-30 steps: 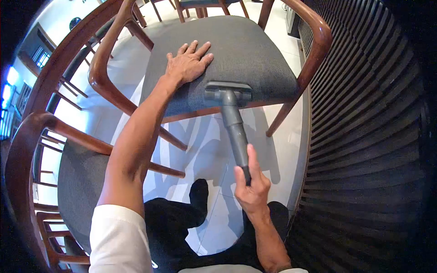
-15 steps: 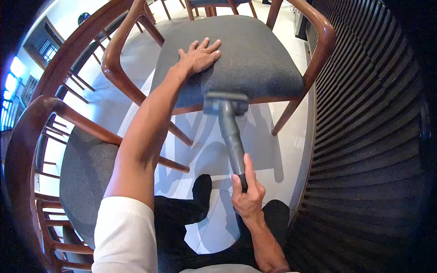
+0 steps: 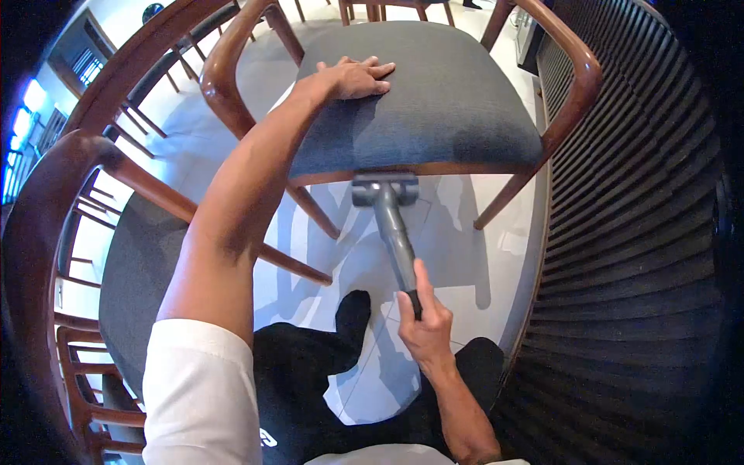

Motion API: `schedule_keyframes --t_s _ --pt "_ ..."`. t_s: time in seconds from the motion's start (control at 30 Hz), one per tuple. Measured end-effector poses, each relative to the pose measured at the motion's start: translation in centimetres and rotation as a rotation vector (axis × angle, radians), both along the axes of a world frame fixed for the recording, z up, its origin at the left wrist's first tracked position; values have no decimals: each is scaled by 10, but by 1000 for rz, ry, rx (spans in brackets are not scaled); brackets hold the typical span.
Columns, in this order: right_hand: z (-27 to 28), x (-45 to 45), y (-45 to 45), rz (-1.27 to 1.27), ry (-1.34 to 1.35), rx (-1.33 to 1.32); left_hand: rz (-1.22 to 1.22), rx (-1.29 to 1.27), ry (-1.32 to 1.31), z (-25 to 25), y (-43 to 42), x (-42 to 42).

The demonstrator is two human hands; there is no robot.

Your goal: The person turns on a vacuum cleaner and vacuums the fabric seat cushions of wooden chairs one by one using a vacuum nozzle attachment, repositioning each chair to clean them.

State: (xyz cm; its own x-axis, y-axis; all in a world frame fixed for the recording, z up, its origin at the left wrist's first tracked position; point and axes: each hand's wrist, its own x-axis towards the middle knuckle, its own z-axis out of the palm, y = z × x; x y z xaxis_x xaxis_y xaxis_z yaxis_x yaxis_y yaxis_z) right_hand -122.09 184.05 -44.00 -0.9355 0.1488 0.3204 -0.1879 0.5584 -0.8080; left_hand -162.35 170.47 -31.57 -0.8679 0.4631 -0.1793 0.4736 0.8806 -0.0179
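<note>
My left hand point(image 3: 359, 77) lies flat with spread fingers on the grey fabric seat point(image 3: 434, 101) of a wooden armchair. My right hand point(image 3: 427, 325) is wrapped round the black end of a grey T-headed tool point(image 3: 394, 229), thumb and forefinger along its handle. The tool's wide, cylinder-like head is at the seat's front edge, just below the cushion, near the wooden front rail point(image 3: 442, 168). Whether the head touches the chair I cannot tell. The head is slightly blurred.
A second wooden chair point(image 3: 74, 174) with a grey seat stands close on my left. A dark ribbed panel point(image 3: 620, 256) runs along the right. My black-clad foot point(image 3: 354, 314) is on the pale tiled floor point(image 3: 310, 302). More chairs stand behind.
The tool's head has dropped from over the seat's front edge to just below it. My view has shifted, so the chair appears further right. My left hand stays on the seat.
</note>
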Motion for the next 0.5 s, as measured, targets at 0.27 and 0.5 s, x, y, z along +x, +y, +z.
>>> schedule_keyframes --t_s 0.27,0.5 --pt "17 -13 -18 67 30 74 96 157 -6 -7 -18 8" --pt "36 -25 -22 97 119 2 86 186 -38 -10 -22 20"
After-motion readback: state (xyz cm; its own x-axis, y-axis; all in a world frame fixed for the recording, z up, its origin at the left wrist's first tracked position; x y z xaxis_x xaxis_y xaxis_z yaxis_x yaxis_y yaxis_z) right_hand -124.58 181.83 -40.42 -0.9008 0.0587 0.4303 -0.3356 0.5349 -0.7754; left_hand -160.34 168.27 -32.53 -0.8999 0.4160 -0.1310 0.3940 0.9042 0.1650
